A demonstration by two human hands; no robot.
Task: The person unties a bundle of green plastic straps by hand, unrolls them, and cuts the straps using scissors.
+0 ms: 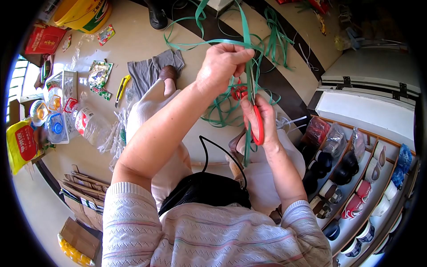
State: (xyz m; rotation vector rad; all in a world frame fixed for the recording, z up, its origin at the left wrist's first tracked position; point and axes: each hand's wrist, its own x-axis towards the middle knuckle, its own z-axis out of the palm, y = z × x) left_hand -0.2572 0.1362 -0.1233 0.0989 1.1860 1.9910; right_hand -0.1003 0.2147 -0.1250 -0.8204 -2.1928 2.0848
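Note:
My left hand [222, 66] pinches a green plastic strap [245, 26] in front of me, and the strap's lengths run up and to the left from the fingers. Below it, my right hand [262, 116] grips red-handled scissors [258, 129], their blades pointing up along the strap. Whether the blades are open or closed I cannot tell. A strip of green strap hangs down past the right hand. Loose green strapping lies tangled on the floor behind both hands, with another looped bundle [276, 38] farther off.
A shoe rack [356, 191] with several shoes stands at the right. On the left are a yellow utility knife [122, 90], a grey cloth [149, 69], a large clear bottle [91, 122] and a white basket [69, 89]. A yellow bucket [84, 15] stands at upper left. A black bag [202, 193] lies on my lap.

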